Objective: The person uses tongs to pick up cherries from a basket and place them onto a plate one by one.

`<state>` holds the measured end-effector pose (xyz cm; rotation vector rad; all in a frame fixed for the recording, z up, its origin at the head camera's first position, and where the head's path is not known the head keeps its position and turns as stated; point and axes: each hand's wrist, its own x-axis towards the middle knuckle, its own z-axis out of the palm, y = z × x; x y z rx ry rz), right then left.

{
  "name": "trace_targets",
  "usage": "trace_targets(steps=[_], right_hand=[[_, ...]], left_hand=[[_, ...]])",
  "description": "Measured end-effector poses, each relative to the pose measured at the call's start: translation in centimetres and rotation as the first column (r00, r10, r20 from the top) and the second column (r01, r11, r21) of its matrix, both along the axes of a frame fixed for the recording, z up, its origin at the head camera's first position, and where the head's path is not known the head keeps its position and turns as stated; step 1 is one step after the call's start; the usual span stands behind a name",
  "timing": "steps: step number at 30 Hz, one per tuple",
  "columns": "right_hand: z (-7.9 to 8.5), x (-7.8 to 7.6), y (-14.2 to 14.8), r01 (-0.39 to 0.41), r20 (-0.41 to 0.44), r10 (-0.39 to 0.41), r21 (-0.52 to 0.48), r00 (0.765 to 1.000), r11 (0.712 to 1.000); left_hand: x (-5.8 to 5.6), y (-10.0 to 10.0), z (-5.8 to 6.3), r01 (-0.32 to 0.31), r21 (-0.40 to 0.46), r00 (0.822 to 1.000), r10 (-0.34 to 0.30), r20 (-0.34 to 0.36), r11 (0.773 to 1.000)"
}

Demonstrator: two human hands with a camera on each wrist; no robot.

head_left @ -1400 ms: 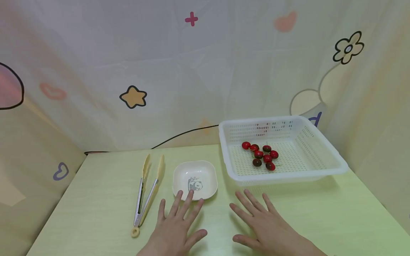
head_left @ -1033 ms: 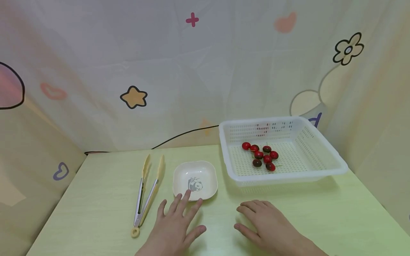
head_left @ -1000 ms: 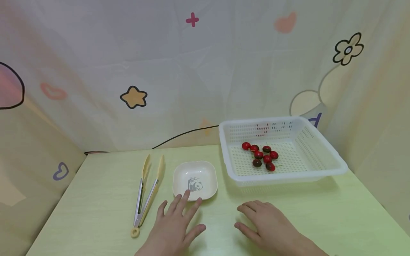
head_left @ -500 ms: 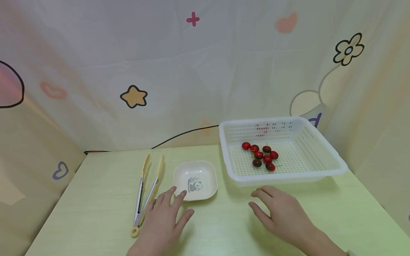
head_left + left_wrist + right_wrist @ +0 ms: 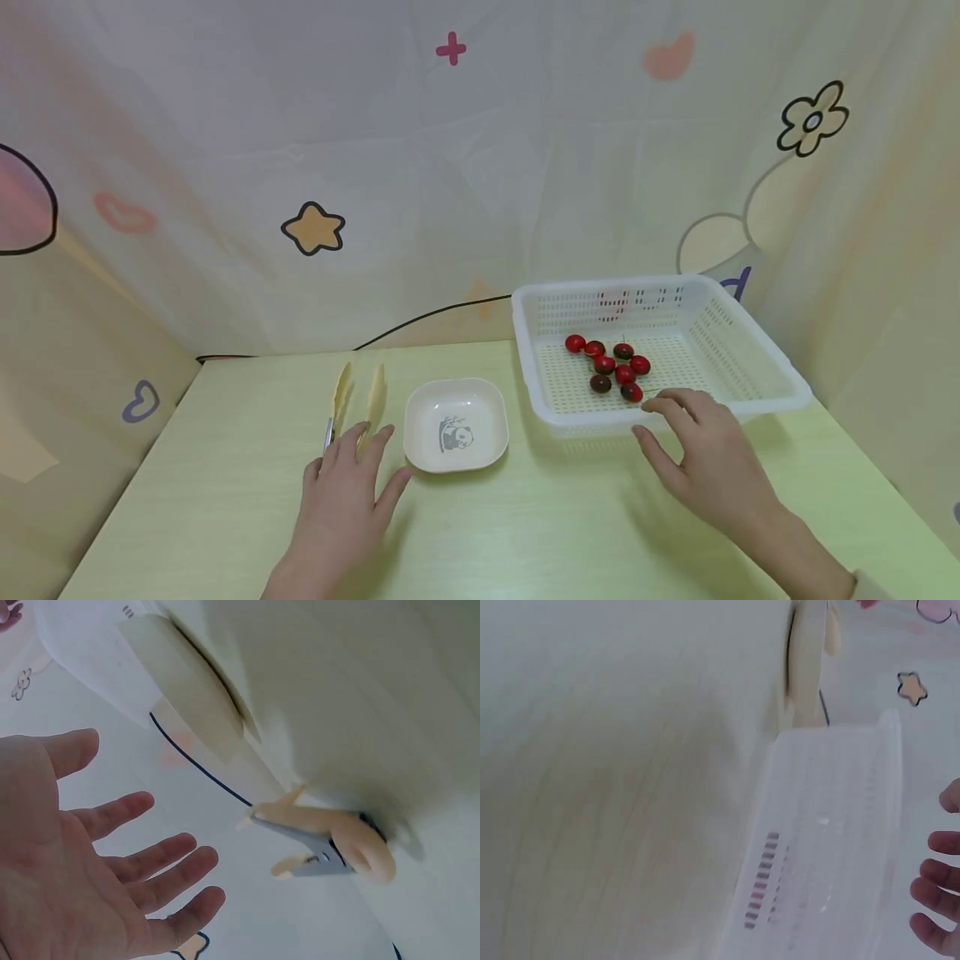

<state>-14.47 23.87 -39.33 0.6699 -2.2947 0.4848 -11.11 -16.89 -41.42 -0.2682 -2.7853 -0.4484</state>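
My left hand hovers over the tongs, fingers spread and holding nothing; it hides their lower half in the head view. In the left wrist view the tongs lie apart from the palm, their ring end toward the camera. Over the front rim of a white plastic basket hangs my right hand, its fingers loosely bent around nothing. Several red and dark cherries lie on the basket's left part. The right wrist view catches only the fingertips near the basket wall.
A small white dish with a panda print stands between the tongs and the basket. Behind the pale green table hangs a patterned curtain, which also closes in both sides.
My left hand has moved left from the dish to above the tongs. The right hand has risen forward and right to the basket's front rim, its fingers going from spread to loosely bent.
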Motion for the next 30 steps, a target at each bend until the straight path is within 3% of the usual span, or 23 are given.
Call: trace_targets(steps=[4, 8, 13, 30], right_hand=[[-0.3, -1.0, 1.6, 0.045, -0.012, -0.045, 0.016, 0.999, 0.999], [-0.8, -1.6, 3.3, 0.126, 0.058, -0.131, 0.082, 0.99, 0.989], [-1.3, -1.9, 4.9, 0.21, 0.162, -0.238, 0.171, 0.958, 0.963], [-1.9, -2.6, 7.8, 0.251, 0.287, -0.309, 0.222, 0.907, 0.942]], left_hand=[[-0.4, -1.0, 0.1, -0.031, 0.019, 0.999, 0.031, 0.015, 0.999], [-0.7, -2.0, -0.1, -0.063, 0.031, 0.997, 0.061, 0.045, 0.998], [-1.0, -3.1, -0.3, -0.101, 0.015, 0.993, 0.1, 0.062, 0.995], [-1.7, -5.3, -0.7, -0.165, -0.037, 0.968, 0.169, 0.187, 0.986]])
